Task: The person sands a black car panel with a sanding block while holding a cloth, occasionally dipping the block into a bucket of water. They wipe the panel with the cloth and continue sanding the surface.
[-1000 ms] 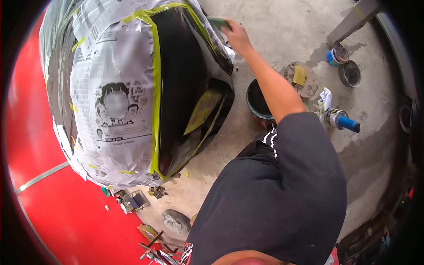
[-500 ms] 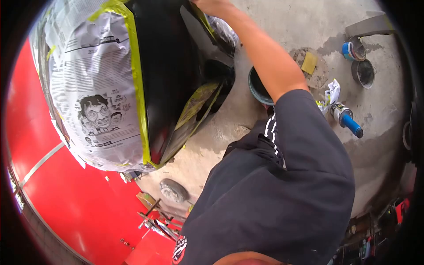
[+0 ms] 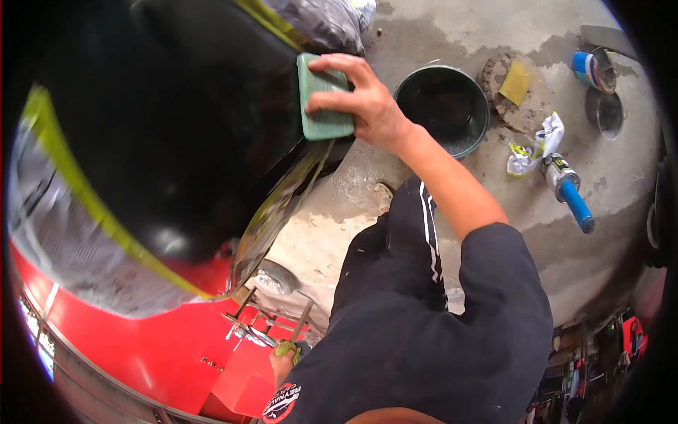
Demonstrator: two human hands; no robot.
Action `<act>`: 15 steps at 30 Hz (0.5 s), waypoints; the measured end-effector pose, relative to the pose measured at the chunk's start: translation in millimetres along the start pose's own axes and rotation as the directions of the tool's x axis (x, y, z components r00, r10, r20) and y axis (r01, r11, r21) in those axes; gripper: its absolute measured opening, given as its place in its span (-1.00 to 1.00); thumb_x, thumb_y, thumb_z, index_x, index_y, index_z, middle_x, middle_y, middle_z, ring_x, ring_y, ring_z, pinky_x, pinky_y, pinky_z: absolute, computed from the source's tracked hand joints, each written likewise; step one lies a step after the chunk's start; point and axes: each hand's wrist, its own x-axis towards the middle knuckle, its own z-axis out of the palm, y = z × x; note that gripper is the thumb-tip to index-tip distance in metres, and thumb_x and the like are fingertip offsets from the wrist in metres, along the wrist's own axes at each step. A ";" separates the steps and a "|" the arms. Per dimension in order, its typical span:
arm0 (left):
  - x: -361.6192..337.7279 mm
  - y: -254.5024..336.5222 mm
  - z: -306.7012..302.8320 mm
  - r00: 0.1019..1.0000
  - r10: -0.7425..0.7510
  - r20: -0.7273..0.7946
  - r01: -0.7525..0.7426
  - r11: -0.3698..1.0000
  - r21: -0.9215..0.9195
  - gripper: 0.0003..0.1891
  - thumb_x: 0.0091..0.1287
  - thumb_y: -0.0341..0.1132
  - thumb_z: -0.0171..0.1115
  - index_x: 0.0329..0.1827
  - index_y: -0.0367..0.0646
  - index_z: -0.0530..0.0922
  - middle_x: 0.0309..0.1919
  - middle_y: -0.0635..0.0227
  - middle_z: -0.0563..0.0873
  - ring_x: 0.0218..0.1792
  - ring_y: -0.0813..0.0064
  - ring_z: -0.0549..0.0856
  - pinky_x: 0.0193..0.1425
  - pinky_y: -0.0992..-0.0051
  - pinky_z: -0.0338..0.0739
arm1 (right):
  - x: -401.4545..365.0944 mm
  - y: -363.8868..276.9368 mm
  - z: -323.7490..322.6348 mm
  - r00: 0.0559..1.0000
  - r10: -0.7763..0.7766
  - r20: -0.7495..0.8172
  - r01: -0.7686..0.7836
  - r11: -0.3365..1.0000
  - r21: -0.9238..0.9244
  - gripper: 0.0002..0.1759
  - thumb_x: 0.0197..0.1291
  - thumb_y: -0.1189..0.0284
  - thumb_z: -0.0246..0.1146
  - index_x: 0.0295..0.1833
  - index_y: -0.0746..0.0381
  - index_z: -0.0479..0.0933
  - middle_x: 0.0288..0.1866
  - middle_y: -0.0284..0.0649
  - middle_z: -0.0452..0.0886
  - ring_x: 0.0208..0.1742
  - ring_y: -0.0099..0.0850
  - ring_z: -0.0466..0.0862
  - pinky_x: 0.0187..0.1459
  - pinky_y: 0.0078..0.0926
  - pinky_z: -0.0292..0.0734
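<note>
My right hand [image 3: 364, 102] grips a pale green sanding block [image 3: 326, 120], fingers curled over its top. The block lies against the edge of a glossy black vehicle panel [image 3: 169, 134], which fills the upper left. Yellow-green masking tape [image 3: 78, 177] runs along the panel, holding paper or plastic covering [image 3: 85, 247] over the red bodywork [image 3: 141, 353]. At the lower left, my left hand [image 3: 281, 364] is mostly hidden by my shirt. It is closed round something small and yellow-green that I cannot make out.
A dark bucket [image 3: 445, 106] stands right of my right hand. Beyond it are a round slab [image 3: 494, 99] with a yellow sponge [image 3: 517, 81], crumpled paper [image 3: 547, 134], a blue-handled tool [image 3: 568, 191], and two tins at the far right. A stone [image 3: 274, 279] lies below the panel.
My right hand, at the top edge before, has come down into view with the green block on the black panel. The view has shifted closer to the panel. My left hand now shows.
</note>
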 end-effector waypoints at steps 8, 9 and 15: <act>17.3 0.8 44.0 0.990 0.083 -0.112 -0.072 0.992 0.100 -0.73 0.17 -0.41 0.48 -0.07 -0.30 0.73 -0.27 0.23 0.84 -0.24 0.36 0.81 -0.06 0.31 0.68 | -160.8 157.4 32.7 0.976 0.216 -0.024 -0.215 0.976 0.015 -0.44 -0.21 0.61 0.55 0.03 0.03 0.74 0.39 -0.04 0.53 0.48 0.05 0.48 0.51 -0.03 0.42; 21.0 10.5 42.3 0.994 0.063 -0.085 -0.052 0.991 0.121 -0.72 0.16 -0.41 0.48 -0.08 -0.30 0.73 -0.26 0.22 0.84 -0.24 0.36 0.81 -0.06 0.31 0.68 | -171.5 171.5 11.4 0.967 0.236 0.095 -0.226 0.968 -0.106 -0.44 -0.16 0.68 0.47 0.06 0.05 0.72 0.39 -0.04 0.55 0.47 0.05 0.50 0.53 -0.06 0.40; 13.4 64.1 18.6 0.999 0.036 -0.013 -0.032 0.976 0.214 -0.66 0.09 -0.34 0.52 -0.08 -0.32 0.73 -0.29 0.19 0.86 -0.21 0.34 0.84 -0.05 0.31 0.71 | -100.6 90.7 -78.2 0.800 0.546 -0.248 -0.560 0.828 0.017 -0.48 0.33 0.73 0.15 0.39 0.24 0.45 0.34 -0.10 0.60 0.36 -0.17 0.62 0.43 -0.18 0.48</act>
